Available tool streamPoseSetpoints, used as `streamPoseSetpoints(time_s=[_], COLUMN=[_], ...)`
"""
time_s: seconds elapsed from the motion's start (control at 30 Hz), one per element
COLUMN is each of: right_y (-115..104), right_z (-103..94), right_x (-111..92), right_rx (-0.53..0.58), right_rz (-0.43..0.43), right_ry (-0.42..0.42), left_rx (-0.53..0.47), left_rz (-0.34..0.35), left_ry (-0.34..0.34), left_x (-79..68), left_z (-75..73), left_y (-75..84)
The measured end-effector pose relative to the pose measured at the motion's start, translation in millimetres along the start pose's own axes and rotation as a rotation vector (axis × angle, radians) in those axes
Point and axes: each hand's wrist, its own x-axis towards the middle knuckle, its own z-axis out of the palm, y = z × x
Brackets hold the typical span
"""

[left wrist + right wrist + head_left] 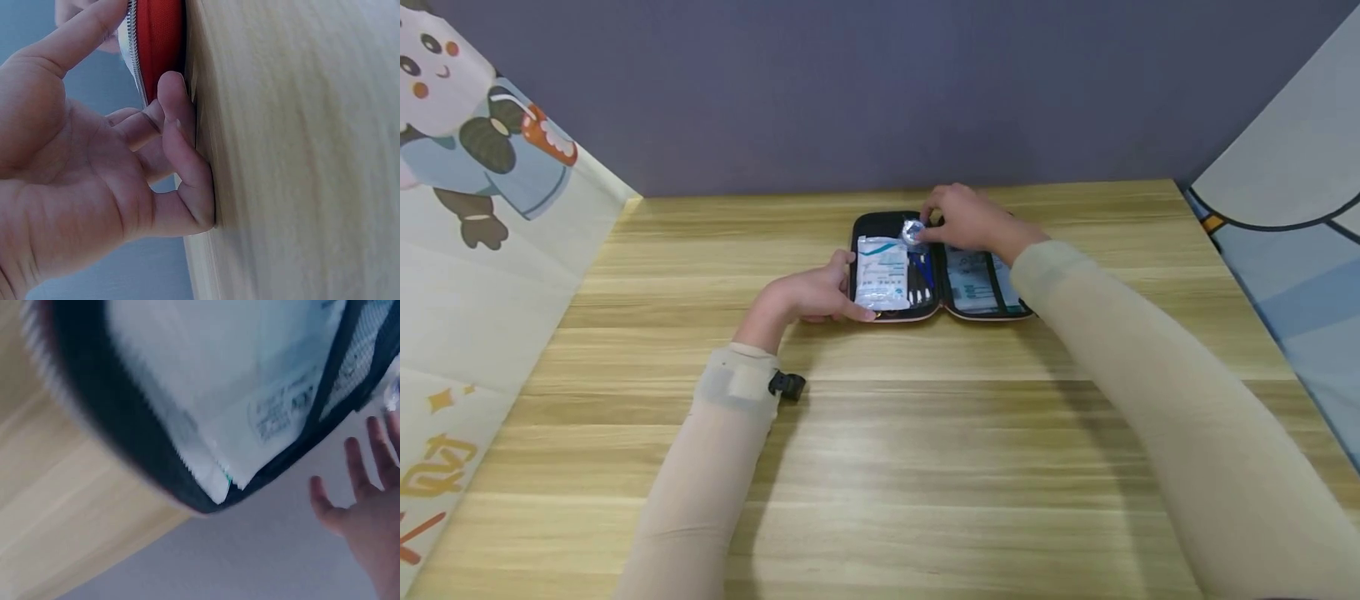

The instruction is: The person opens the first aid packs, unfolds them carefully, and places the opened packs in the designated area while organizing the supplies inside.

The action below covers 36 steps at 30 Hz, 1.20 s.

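Observation:
An unfolded zip case (936, 310) lies on the table, red on its outside (164, 50) and black within. My left hand (808, 293) holds its left side, thumb at the front corner by the zipper, other fingers bent against the side near the tabletop. At the back of the left half, my right hand (967, 218) pinches a small round item in clear, shiny wrapping (913, 232); its remaining fingers are spread in the right wrist view. A white packet with printing (882, 275) fills much of the left half, beside slim dark and blue tools (919, 279).
Flat printed packets (972, 279) sit under black mesh and a strap in the right half. The wooden table (880, 450) meets a grey-blue panel (880, 100) behind the case. Cartoon-printed walls stand at left (497, 275) and right (1300, 275).

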Motion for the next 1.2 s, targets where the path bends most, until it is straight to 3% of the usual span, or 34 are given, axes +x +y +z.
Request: streamPoseSetpoints(time_s=[0.13,0.3,0.53,0.63,0.83,1.2], right_y=[6,8,-5,-4,6,18], right_z=[-4.6,-1.5,7.2,8.0,6.3,-0.8], right_x=[-5,-4,1,3,-2,-16], right_rx=[0.02,0.053,-0.06,-0.054,0.038,-0.007], right_rz=[-0.015,-0.017,0.003,-0.02,-0.027,-0.082], right_ry=[0.041,-0.001,-0.072,-0.085,0.017,0.12], left_rx=[0.0,-0.018,-0.029,-0.029,-0.02,-0.012], left_rz=[-0.009,-0.01,0.008,0.01,-0.003,-0.011], left_ry=[0.004,0.002,-0.001,0.0,0.009,0.011], left_x=[-1.2,-3.2,-1.0,-1.4,-1.9,-1.2], left_z=[0.5,1.3,2.2,2.0,1.1,3.4], left_y=[1.5,2.7,0.3,1.1,1.6,2.1])
